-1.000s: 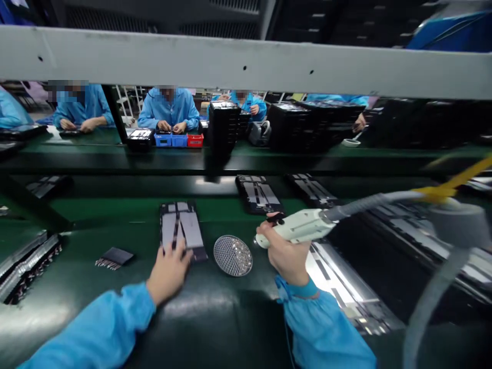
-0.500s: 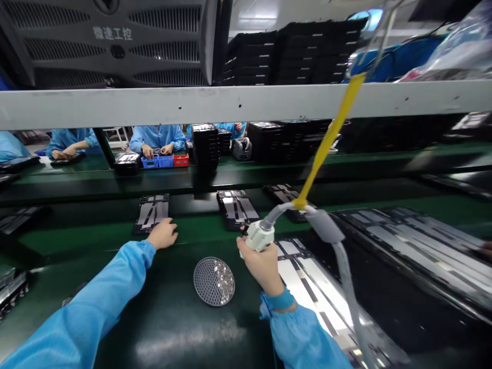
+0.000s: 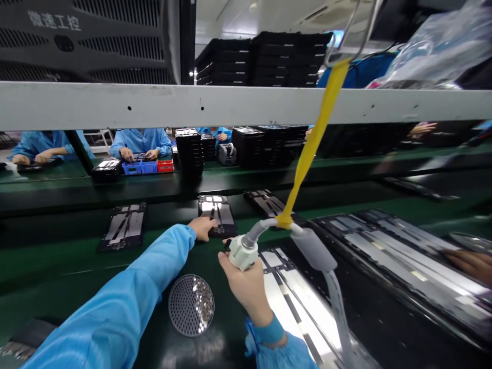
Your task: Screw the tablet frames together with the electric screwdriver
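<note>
My left hand [image 3: 203, 228] reaches forward and rests on the near edge of a black tablet-like panel [image 3: 216, 211] lying on the green belt; its fingers look closed on that edge. My right hand [image 3: 243, 277] is wrapped round a white electric screwdriver [image 3: 243, 251], whose grey hose [image 3: 313, 251] hangs from a yellow strap [image 3: 313, 138]. A round perforated dish of screws [image 3: 191, 305] lies between my arms on the dark bench.
Another panel [image 3: 125, 226] lies left on the belt and one [image 3: 269, 202] further right. Large shiny panels [image 3: 388, 256] fill the right bench. A grey shelf beam [image 3: 230, 105] crosses overhead. Across the line, people in blue coats [image 3: 140, 141] work by black tray stacks [image 3: 189, 151].
The view has tilted up and the panels have travelled left on the belt. My left hand let go of the first panel and reached to the one behind it. My right hand stayed on the screwdriver.
</note>
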Motion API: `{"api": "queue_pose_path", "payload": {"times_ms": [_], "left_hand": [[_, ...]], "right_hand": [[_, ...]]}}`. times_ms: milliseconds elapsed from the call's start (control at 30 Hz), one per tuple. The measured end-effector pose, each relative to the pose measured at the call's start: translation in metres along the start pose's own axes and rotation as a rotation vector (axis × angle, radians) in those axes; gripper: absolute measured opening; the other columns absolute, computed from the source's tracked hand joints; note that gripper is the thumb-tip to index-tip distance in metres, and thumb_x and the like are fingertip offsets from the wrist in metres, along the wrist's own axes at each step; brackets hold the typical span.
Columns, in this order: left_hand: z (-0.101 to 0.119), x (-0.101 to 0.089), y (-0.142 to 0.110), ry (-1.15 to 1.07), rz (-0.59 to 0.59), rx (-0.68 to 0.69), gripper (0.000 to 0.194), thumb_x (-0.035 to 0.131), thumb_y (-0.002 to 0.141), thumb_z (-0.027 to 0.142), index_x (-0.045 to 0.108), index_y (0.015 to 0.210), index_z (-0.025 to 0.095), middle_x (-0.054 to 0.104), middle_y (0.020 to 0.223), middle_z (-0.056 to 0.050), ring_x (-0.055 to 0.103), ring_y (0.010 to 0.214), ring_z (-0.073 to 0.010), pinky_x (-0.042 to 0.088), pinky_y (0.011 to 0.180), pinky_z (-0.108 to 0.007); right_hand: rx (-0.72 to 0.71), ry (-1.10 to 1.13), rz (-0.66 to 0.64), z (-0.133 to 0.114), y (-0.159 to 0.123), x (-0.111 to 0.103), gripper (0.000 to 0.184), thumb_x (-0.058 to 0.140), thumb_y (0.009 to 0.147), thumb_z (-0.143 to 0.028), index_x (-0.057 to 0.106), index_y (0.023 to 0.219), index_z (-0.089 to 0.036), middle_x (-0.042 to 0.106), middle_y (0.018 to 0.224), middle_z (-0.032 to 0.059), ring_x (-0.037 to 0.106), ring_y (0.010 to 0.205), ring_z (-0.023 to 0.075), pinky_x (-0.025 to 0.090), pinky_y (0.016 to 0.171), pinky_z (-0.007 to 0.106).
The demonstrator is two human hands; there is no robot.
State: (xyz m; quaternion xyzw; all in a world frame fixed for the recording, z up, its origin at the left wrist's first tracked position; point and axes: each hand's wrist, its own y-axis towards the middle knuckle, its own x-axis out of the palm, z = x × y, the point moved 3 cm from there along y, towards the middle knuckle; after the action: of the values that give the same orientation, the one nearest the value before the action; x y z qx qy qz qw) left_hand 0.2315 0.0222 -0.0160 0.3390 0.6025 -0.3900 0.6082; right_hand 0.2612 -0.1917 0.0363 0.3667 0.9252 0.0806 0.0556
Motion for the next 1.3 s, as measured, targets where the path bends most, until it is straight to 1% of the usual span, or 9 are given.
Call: {"api": "queue_pose_path", "payload": {"times_ms": [200, 400, 533, 667, 767, 833, 967, 1100, 1300], "left_hand": [[-0.021, -0.039, -0.063, 0.049, 0.091, -0.202, 0.040, 0.064, 0.098, 0.040, 0.058, 0.131, 0.018, 0.060, 0.132, -0.011, 0.063, 0.114, -0.0249, 0.056, 0.096, -0.048], [-0.037, -0.076, -0.238, 0.130, 0.195, -0.400, 0.057, 0.054, 0.082, 0.005, 0.061, 0.136, 0.022, 0.066, 0.136, -0.007, 0.064, 0.123, -0.0259, 0.052, 0.109, -0.040], [-0.019, -0.051, -0.371, 0.274, 0.334, -0.428, 0.072, 0.048, 0.065, 0.004, 0.063, 0.133, 0.020, 0.063, 0.142, -0.007, 0.060, 0.131, -0.0280, 0.056, 0.105, -0.036], [0.043, 0.003, -0.456, 0.395, 0.356, -0.340, 0.073, 0.050, 0.069, 0.006, 0.058, 0.140, 0.023, 0.057, 0.148, -0.010, 0.053, 0.139, -0.0308, 0.056, 0.106, -0.041], [0.091, 0.027, -0.467, 0.247, 0.118, -0.319, 0.065, 0.066, 0.074, 0.017, 0.059, 0.139, 0.026, 0.058, 0.147, -0.012, 0.054, 0.137, -0.0341, 0.058, 0.101, -0.042], [0.100, 0.026, -0.456, 0.130, 0.055, -0.327, 0.054, 0.072, 0.080, 0.031, 0.063, 0.133, 0.028, 0.061, 0.143, -0.011, 0.056, 0.135, -0.0330, 0.056, 0.104, -0.042], [0.038, 0.005, -0.434, 0.179, 0.194, -0.569, 0.027, 0.051, 0.097, 0.033, 0.068, 0.113, 0.020, 0.065, 0.134, -0.013, 0.057, 0.134, -0.0278, 0.045, 0.117, -0.042], [-0.040, 0.011, -0.436, 0.215, 0.237, -0.690, 0.022, 0.055, 0.092, 0.034, 0.064, 0.101, 0.015, 0.069, 0.118, -0.019, 0.067, 0.116, -0.0315, 0.055, 0.103, -0.044], [-0.068, 0.041, -0.452, 0.165, 0.321, -0.661, 0.033, 0.041, 0.099, 0.043, 0.054, 0.104, 0.014, 0.067, 0.118, -0.021, 0.064, 0.120, -0.0360, 0.055, 0.101, -0.052]], "right_hand": [[-0.015, 0.064, 0.009, -0.013, -0.001, -0.001, 0.035, 0.072, 0.064, -0.044, 0.068, 0.086, -0.017, 0.065, 0.068, 0.0018, 0.059, 0.059, 0.0189, 0.052, 0.059, 0.034], [-0.053, 0.119, -0.005, -0.020, -0.004, 0.000, 0.035, 0.072, 0.062, -0.043, 0.071, 0.084, -0.016, 0.065, 0.064, 0.0021, 0.059, 0.057, 0.0196, 0.052, 0.057, 0.035], [-0.049, 0.139, 0.015, -0.019, -0.003, 0.001, 0.035, 0.075, 0.058, -0.042, 0.071, 0.081, -0.016, 0.067, 0.067, 0.0034, 0.062, 0.061, 0.0205, 0.052, 0.061, 0.035], [0.006, 0.135, 0.019, -0.010, -0.003, -0.001, 0.039, 0.078, 0.054, -0.041, 0.070, 0.084, -0.016, 0.067, 0.069, 0.0027, 0.061, 0.063, 0.0189, 0.051, 0.061, 0.033], [0.016, 0.117, 0.078, -0.001, -0.003, -0.003, 0.037, 0.081, 0.054, -0.037, 0.070, 0.083, -0.017, 0.067, 0.071, 0.0026, 0.060, 0.063, 0.0179, 0.049, 0.057, 0.031], [0.003, 0.110, 0.093, 0.002, -0.003, -0.004, 0.032, 0.083, 0.055, -0.034, 0.071, 0.080, -0.018, 0.068, 0.076, 0.0036, 0.061, 0.066, 0.0183, 0.050, 0.055, 0.030], [-0.026, 0.113, 0.075, 0.004, -0.004, -0.004, 0.029, 0.084, 0.055, -0.030, 0.072, 0.079, -0.019, 0.067, 0.075, 0.0015, 0.059, 0.064, 0.0158, 0.047, 0.050, 0.026], [-0.044, 0.102, 0.053, 0.002, -0.006, -0.002, 0.029, 0.083, 0.057, -0.030, 0.072, 0.082, -0.018, 0.065, 0.070, 0.0000, 0.058, 0.059, 0.0150, 0.049, 0.050, 0.027], [-0.134, 0.095, 0.017, -0.003, -0.014, 0.001, 0.025, 0.077, 0.064, -0.025, 0.069, 0.087, -0.018, 0.066, 0.079, 0.0005, 0.064, 0.072, 0.0167, 0.056, 0.069, 0.033]]}}
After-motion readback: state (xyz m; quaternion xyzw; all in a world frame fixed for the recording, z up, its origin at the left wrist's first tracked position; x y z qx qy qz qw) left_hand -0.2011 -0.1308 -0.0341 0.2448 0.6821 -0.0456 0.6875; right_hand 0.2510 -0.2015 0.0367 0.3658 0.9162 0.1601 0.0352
